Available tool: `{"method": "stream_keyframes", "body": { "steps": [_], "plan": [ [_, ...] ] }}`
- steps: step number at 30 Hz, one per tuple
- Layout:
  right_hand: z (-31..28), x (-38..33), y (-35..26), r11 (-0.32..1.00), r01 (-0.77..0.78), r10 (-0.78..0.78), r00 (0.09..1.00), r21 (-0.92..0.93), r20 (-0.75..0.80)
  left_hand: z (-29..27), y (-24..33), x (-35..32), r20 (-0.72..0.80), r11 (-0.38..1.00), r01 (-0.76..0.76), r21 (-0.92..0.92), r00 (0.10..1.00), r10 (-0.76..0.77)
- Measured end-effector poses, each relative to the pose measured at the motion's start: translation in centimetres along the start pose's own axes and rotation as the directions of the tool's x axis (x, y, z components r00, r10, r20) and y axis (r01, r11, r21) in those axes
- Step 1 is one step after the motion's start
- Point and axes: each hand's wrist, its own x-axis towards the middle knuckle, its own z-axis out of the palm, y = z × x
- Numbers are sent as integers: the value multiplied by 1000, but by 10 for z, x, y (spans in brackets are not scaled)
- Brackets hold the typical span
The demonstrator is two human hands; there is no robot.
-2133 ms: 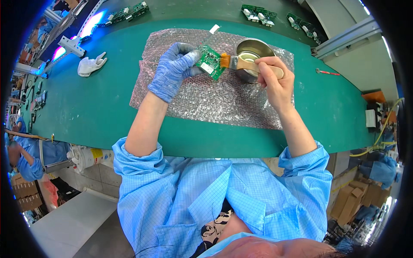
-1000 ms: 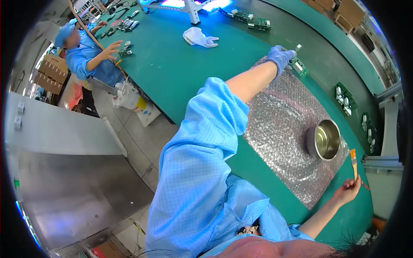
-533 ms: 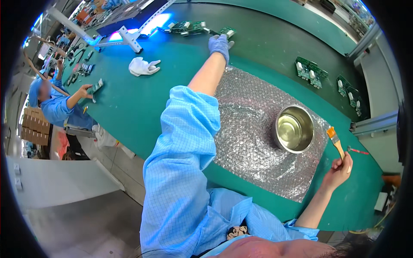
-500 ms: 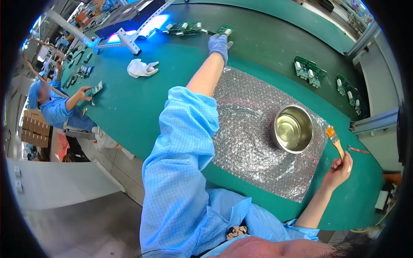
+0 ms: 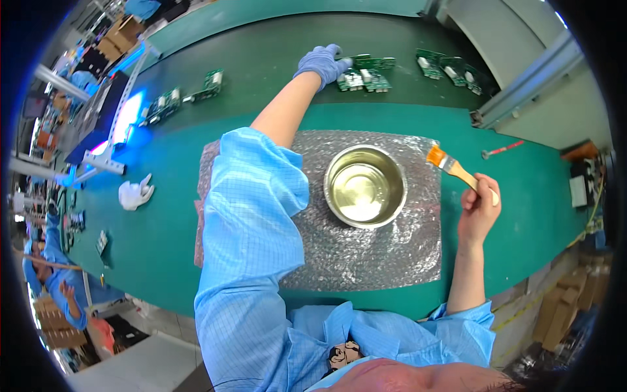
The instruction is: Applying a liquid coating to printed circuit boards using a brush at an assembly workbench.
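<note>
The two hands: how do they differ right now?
The left hand wears a blue glove; the right hand is bare. The left hand is stretched far out to the green circuit boards on the dark belt; the right hand stays close, beside the bubble wrap sheet. The left hand touches a board; the right hand grips a small brush, bristles up. Both sleeves are light blue.

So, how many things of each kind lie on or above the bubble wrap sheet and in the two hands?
Bubble wrap sheet: 1
Metal bowl: 1
Brush, held in the bare right hand: 1
Circuit boards at the gloved left hand: about 3
Total: about 6
</note>
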Motion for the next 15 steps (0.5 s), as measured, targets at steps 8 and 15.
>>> {"method": "stream_keyframes", "body": {
  "steps": [8,15],
  "plan": [
    [0,-4,-7,1000,-2,0,996,26,86,-14,-21,-16,-153,968,249,33,958,-241],
    [32,-23,-15,992,54,-9,930,-112,367,-87,-59,-158,205,118,248,-962,935,-289]
  ]
}}
